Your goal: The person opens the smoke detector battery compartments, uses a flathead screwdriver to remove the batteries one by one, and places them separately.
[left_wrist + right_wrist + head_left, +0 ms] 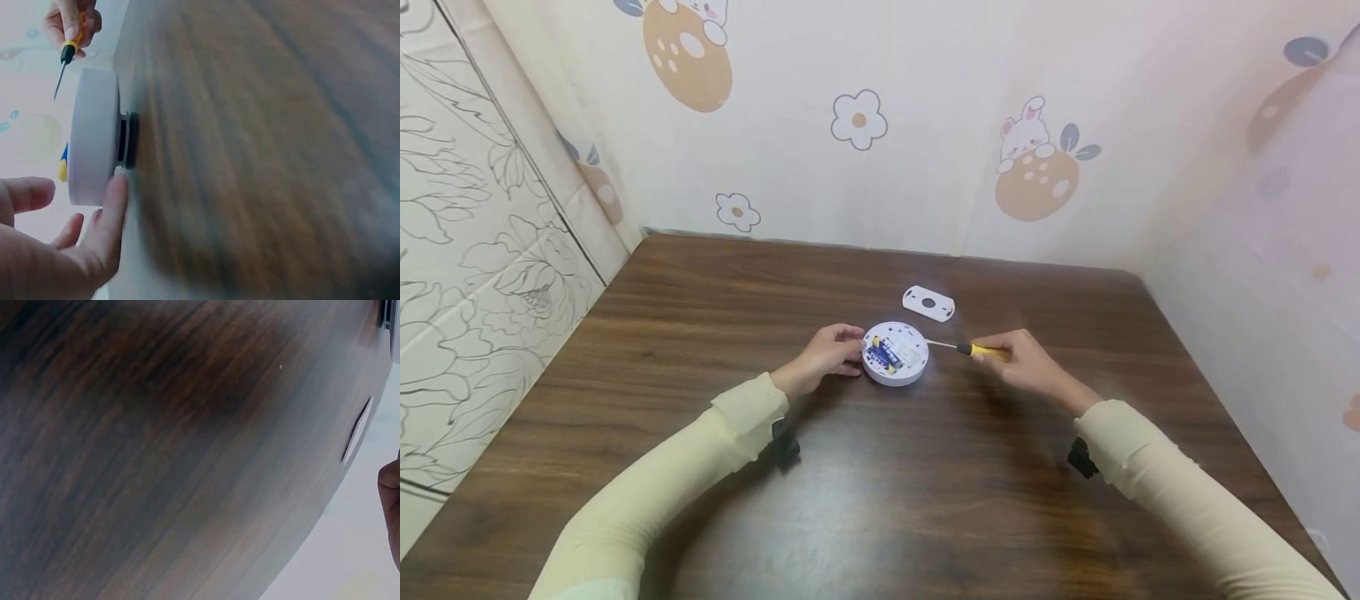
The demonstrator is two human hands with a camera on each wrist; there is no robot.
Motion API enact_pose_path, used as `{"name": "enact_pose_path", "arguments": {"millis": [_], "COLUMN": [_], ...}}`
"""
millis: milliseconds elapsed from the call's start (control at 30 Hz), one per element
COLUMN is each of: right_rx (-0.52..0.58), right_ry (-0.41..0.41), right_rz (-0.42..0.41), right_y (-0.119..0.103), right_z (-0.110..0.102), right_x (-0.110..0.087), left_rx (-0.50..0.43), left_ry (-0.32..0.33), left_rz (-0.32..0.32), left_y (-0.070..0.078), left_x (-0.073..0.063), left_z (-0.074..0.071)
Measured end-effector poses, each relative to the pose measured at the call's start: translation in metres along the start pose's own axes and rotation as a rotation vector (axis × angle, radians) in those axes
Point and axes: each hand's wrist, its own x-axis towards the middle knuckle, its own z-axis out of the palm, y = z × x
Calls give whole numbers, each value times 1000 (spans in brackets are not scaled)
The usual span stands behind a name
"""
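A round white smoke detector [896, 354] lies with its back face up, raised on a narrower dark base in the left wrist view. Blue and yellow batteries [883, 355] sit in its back. My left hand [826, 358] holds it at its left side, fingers spread about the rim and one fingertip at the underside. My right hand [1024, 360] grips a screwdriver [989, 352] by its yellow and black handle. The thin shaft points left, its tip right at the detector's right edge. In the right wrist view, only part of a hand [390, 500] shows.
Behind the detector, a white mounting plate [942, 310] with a round central hole lies flat on the dark wooden table [880, 483]. A patterned curtain [925, 183] hangs along the table's back edge, with more patterned cloth at both sides.
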Motion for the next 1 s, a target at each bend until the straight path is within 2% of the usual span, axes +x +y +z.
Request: {"name": "enact_pose_path", "arguments": {"millis": [167, 333, 600, 800, 1000], "right_rx": [-11, -24, -19, -29, -2], "right_ry": [-3, -1, -15, -46, -94], "right_rz": [-30, -39, -59, -69, -73], "right_y": [2, 2, -3, -10, -18], "right_z": [2, 1, 2, 3, 5], "right_x": [0, 0, 2, 5, 5], "left_rx": [45, 31, 40, 7, 12], "left_ry": [9, 3, 50, 6, -33], "left_rz": [-22, -37, -65, -47, -31], "left_y": [1, -2, 0, 4, 3], "left_x": [0, -2, 1, 9, 14], "left_z": [3, 4, 1, 1, 1]}}
